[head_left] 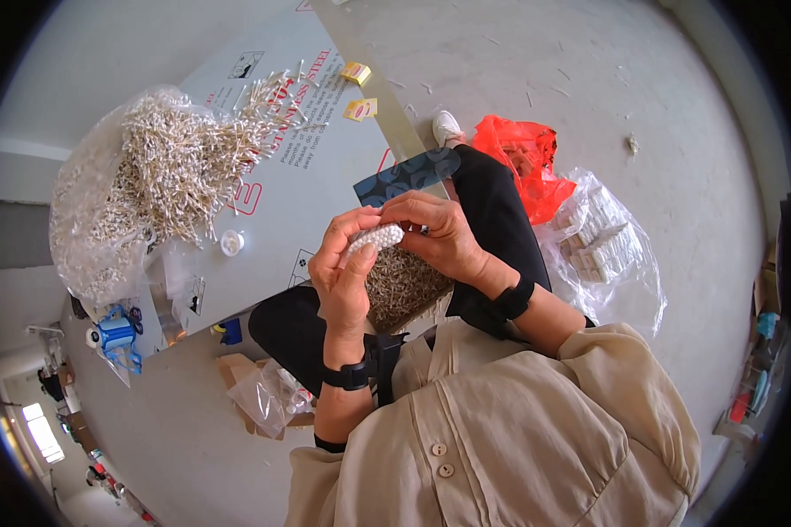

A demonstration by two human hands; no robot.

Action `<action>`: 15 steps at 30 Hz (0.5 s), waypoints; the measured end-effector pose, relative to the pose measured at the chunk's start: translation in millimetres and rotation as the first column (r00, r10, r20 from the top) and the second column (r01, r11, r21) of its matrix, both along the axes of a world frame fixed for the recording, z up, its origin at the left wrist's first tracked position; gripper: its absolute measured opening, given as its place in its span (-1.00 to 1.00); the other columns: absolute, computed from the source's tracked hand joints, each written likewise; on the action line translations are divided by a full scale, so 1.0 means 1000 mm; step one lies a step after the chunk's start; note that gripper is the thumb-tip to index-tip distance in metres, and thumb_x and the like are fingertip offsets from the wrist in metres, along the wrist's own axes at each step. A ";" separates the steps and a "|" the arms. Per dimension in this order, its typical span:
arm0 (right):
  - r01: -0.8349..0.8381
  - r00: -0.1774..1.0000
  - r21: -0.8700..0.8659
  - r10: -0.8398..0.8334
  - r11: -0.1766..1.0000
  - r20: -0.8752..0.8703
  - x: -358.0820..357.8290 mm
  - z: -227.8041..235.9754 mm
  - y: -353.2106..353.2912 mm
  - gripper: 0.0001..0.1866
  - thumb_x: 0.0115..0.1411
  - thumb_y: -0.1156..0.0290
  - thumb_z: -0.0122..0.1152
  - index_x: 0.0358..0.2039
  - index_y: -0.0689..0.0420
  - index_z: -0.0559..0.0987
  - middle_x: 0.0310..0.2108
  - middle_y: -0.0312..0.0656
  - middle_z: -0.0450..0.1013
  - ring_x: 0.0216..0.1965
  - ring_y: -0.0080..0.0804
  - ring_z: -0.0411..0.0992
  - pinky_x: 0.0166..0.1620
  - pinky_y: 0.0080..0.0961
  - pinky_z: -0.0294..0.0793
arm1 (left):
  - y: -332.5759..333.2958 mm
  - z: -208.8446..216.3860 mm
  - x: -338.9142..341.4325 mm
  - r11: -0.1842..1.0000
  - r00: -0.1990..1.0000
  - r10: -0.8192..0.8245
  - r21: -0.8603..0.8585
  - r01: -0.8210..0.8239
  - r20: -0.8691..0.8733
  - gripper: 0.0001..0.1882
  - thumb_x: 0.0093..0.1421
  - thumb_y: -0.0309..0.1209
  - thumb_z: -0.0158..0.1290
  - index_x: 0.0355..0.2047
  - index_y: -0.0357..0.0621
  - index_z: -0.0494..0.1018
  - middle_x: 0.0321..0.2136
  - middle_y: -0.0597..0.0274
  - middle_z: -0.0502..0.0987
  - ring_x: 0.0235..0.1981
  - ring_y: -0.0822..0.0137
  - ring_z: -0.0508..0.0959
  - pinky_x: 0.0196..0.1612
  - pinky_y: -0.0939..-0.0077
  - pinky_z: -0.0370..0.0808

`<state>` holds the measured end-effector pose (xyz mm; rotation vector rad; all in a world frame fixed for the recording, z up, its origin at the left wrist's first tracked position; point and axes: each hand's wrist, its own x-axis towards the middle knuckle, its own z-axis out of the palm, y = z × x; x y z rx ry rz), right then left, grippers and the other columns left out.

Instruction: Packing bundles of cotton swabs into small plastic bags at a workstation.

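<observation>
My left hand (343, 263) is closed round a packed bundle of cotton swabs (378, 238), its round white tips facing up toward me. My right hand (439, 235) is against the bundle's right side with fingers bent and pressed together; whatever lies between them is hidden. Below both hands, loose cotton swabs (400, 294) fill an open box on my lap. A dark blue patterned panel (406, 179) lies just beyond my hands, between the metal table and my right leg.
The metal-topped table (325, 189) bears a clear bag (88, 211) spilling a heap of cotton swabs (180, 158), small yellow boxes (355, 72) and a round white container (232, 242). On the floor right are a red bag (520, 158) and a clear bag of white packs (599, 241); a cardboard box (242, 378) sits below.
</observation>
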<state>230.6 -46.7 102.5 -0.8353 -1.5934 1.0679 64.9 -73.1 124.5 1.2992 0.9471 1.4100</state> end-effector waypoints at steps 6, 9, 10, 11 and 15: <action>0.038 0.999 0.101 -0.039 0.994 0.009 -0.004 -0.009 -0.001 -0.72 -0.03 0.71 0.28 -0.25 0.24 0.59 -0.31 -0.13 0.53 -0.29 -0.26 0.53 -0.24 -0.46 0.50 | -0.003 0.001 0.004 0.998 0.999 0.034 -0.042 -0.035 -0.040 -0.79 0.11 -0.53 -0.01 -0.27 -0.33 0.55 -0.13 0.06 0.54 -0.08 0.31 0.50 0.04 0.43 0.41; 0.037 0.999 0.044 -0.036 0.998 -0.020 -0.006 -0.012 -0.003 -0.73 -0.01 0.71 0.29 -0.25 0.24 0.58 -0.31 -0.14 0.52 -0.30 -0.27 0.53 -0.24 -0.48 0.49 | -0.003 0.003 0.005 0.998 0.999 0.038 -0.045 -0.039 -0.036 -0.76 0.11 -0.52 -0.05 -0.29 -0.37 0.55 -0.13 0.01 0.54 -0.07 0.28 0.50 0.06 0.40 0.39; 0.037 0.999 0.043 -0.036 0.998 -0.020 -0.005 -0.011 -0.004 -0.73 -0.01 0.71 0.29 -0.25 0.24 0.58 -0.31 -0.14 0.52 -0.30 -0.27 0.53 -0.24 -0.48 0.49 | -0.002 0.002 0.005 0.998 0.999 0.037 -0.046 -0.039 -0.037 -0.76 0.11 -0.52 -0.05 -0.29 -0.37 0.55 -0.13 0.01 0.54 -0.07 0.28 0.50 0.06 0.40 0.39; 0.026 0.999 0.026 -0.025 0.999 -0.027 -0.005 -0.007 -0.004 -0.74 -0.01 0.70 0.29 -0.25 0.24 0.58 -0.31 -0.14 0.52 -0.30 -0.29 0.52 -0.24 -0.49 0.49 | -0.002 0.001 0.004 0.999 1.000 0.029 -0.024 -0.029 0.011 -0.73 0.11 -0.49 -0.08 -0.29 -0.39 0.55 -0.12 -0.02 0.54 -0.06 0.25 0.49 0.08 0.37 0.37; 0.007 0.999 -0.010 -0.007 1.000 -0.035 -0.004 -0.004 -0.005 -0.74 0.00 0.71 0.29 -0.25 0.23 0.58 -0.31 -0.16 0.52 -0.32 -0.35 0.51 -0.24 -0.50 0.48 | -0.002 0.001 0.002 0.999 0.999 0.028 -0.017 -0.028 0.038 -0.65 0.11 -0.43 -0.14 -0.28 -0.46 0.54 -0.11 -0.11 0.52 -0.03 0.18 0.48 0.13 0.30 0.33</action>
